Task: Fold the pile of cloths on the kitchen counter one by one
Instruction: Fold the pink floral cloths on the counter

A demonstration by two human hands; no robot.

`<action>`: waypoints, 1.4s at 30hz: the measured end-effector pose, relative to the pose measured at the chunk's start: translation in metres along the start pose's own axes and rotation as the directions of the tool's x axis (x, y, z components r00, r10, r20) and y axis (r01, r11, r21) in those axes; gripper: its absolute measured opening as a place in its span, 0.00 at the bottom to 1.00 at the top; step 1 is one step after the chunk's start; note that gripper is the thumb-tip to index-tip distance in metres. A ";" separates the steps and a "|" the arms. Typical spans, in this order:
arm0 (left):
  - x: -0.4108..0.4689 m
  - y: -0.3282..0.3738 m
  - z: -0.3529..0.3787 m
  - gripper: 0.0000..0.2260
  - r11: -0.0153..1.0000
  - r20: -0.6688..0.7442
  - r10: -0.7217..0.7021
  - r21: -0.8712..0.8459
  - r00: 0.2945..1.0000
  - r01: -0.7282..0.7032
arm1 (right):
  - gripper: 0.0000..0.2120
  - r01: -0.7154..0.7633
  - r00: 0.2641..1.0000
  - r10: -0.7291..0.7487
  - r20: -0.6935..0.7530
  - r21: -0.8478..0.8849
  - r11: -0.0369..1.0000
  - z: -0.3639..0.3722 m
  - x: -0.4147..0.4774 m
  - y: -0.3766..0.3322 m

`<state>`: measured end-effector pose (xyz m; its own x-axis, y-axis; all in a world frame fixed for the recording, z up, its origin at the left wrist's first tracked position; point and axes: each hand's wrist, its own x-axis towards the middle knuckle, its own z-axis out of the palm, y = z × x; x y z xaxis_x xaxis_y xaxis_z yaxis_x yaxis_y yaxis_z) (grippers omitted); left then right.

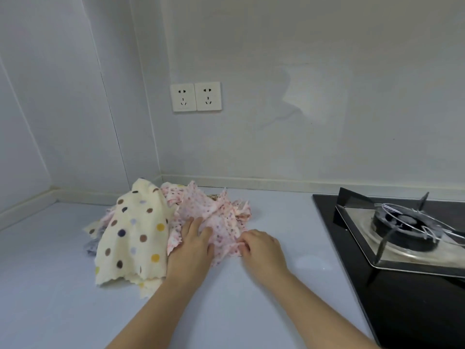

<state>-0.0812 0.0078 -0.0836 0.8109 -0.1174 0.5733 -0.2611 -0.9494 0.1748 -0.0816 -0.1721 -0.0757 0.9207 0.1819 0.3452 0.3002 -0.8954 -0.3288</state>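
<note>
Pink, speckled fabric lies under the fingers of both hands. The right hand (261,248) has its fingers (243,244) curled in, and they pinch the near right edge of the pink floral cloth (216,212). The left hand (191,248) lies on the same cloth's left part, its fingers (194,222) fairly straight and close together, the thumb angled off to the right. Whether that thumb catches a fold cannot be told. Both forearms reach in from the bottom edge, bare, over the pale counter (251,311).

The pink floral cloth is crumpled and bunched, its points sticking up toward the wall (327,71). It sits at the right side of the pile, on the counter's middle, near the back edge. Just to its left, and touching it, a cream polka-dot cloth (136,235) drapes over the heap, with brown, yellow and lilac spots and a scalloped hem lying on the counter. A grey cloth (92,245) peeks out beneath it at the far left.

Well apart to the right, a black glass hob (402,311) is set into the counter, with a gas burner (405,225) on a steel tray under a wire pan support. Two white sockets (196,96) sit side by side on the wall above the pile.
</note>
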 end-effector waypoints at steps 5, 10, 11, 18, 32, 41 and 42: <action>0.001 0.009 -0.011 0.19 0.972 -0.047 0.234 -0.021 0.971 -0.235 | 0.06 -0.097 0.936 0.223 -0.272 0.410 0.907 -0.003 0.002 0.011; 0.007 -0.002 -0.010 0.26 0.982 -0.072 0.158 0.120 0.985 -0.149 | 0.09 -0.174 0.836 0.470 -0.282 0.677 0.715 -0.014 -0.002 0.011; 0.006 -0.004 -0.011 0.26 0.986 -0.101 0.144 0.105 0.984 -0.133 | 0.08 -0.188 0.816 0.513 -0.267 0.717 0.671 -0.017 -0.003 0.011; 0.004 0.009 -0.011 0.21 0.903 -0.108 0.397 -0.133 0.912 -0.409 | 0.10 -0.146 0.716 0.697 -0.038 0.968 0.203 -0.020 0.003 0.021; -0.003 0.014 -0.010 0.30 0.881 0.367 0.446 -0.337 0.816 -0.331 | 0.20 -0.078 0.758 0.648 -0.074 0.976 0.202 -0.027 -0.003 0.021; -0.008 0.014 -0.006 0.23 0.959 0.458 0.211 -0.266 0.864 -0.093 | 0.23 -0.072 0.878 0.463 -0.117 0.926 0.371 -0.012 0.001 0.022; -0.007 0.014 -0.008 0.22 0.951 0.414 0.234 -0.286 0.880 -0.118 | 0.25 -0.083 0.887 0.439 -0.143 0.886 0.456 -0.008 0.001 0.024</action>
<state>-0.0953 -0.0027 -0.0787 0.8693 -0.4458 0.2135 -0.4936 -0.8057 0.3276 -0.0753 -0.1967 -0.0764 0.9128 -0.2898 0.2877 0.2815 -0.0635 -0.9574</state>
